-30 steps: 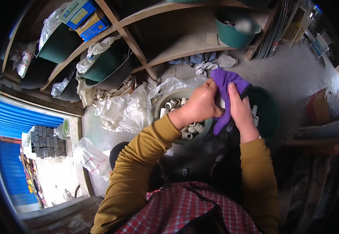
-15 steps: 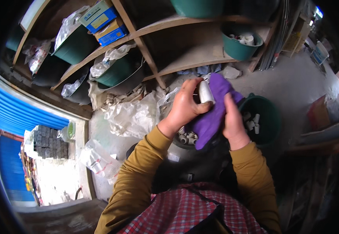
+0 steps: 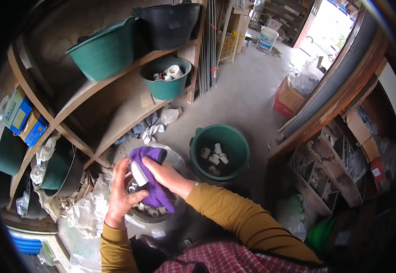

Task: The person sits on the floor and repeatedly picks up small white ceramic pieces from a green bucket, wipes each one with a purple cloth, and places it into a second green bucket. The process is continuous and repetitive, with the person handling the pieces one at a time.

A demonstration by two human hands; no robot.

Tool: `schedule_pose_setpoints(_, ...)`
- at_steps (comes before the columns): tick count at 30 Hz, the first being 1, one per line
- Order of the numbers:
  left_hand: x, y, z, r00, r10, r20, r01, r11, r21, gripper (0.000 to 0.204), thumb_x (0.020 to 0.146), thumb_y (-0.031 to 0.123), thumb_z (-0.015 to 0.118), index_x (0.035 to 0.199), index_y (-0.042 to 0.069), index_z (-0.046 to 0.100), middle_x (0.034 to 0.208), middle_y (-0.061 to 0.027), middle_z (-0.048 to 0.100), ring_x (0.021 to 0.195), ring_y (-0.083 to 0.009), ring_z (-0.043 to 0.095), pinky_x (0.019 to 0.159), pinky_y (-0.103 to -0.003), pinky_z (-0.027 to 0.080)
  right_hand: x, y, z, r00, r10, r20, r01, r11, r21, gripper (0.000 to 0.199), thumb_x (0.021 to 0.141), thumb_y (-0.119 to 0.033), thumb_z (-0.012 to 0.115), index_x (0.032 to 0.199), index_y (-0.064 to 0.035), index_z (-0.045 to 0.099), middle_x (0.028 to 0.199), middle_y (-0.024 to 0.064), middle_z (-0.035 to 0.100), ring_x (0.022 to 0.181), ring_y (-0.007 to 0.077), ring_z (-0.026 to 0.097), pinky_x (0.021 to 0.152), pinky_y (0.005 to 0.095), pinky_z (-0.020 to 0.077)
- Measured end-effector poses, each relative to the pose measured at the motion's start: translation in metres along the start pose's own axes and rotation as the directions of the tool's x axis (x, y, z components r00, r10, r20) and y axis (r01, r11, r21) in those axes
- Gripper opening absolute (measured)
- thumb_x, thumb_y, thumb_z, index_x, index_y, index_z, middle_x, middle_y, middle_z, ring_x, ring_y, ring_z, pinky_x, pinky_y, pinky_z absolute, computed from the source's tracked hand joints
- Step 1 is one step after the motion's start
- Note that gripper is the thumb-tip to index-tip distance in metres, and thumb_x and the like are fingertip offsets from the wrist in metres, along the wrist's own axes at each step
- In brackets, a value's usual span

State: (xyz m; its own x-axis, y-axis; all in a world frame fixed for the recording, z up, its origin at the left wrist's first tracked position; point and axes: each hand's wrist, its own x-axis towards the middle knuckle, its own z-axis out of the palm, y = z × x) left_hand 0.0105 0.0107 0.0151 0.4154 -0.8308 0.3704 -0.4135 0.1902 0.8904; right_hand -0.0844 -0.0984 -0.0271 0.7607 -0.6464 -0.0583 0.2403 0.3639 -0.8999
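Note:
My left hand (image 3: 122, 192) grips a white pipe fitting (image 3: 138, 174) upright in front of me. My right hand (image 3: 167, 175) presses a purple cloth (image 3: 154, 190) around that fitting; the cloth hangs down over a dark bucket (image 3: 149, 215) that holds several more fittings. To the right on the floor stands a green bucket (image 3: 239, 144) with a few white fittings (image 3: 215, 157) at its bottom.
Wooden shelves on the left carry a green tub (image 3: 103, 52), a black tub (image 3: 170, 25) and a smaller green bucket of fittings (image 3: 167, 81). Crumpled plastic bags (image 3: 85, 208) lie by my left arm. Boxes (image 3: 290, 96) and a compartment rack (image 3: 322, 173) stand to the right, concrete floor beyond.
The view has swung right and up, bringing the green floor bucket and doorway into sight. My hands stay on the fitting and cloth, now lower left in view.

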Motion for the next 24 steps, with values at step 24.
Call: schedule_pose_setpoints(24,-0.009,-0.011,0.017,0.975,-0.218,0.027,0.220,0.974,-0.056,0.071,0.071,0.048,0.067,0.114,-0.003,0.045,0.093,-0.0079,0.053,0.079,-0.0168,0.056,0.068,-0.026,0.047,-0.017,-0.011,-0.016,0.875,-0.477,0.079,0.442,0.721,-0.534,0.025,0.086,-0.024,0.051,0.097,-0.0025,0.058,0.089,0.0175,0.062,0.085,0.0299,0.061,0.071,0.0355,0.0473)
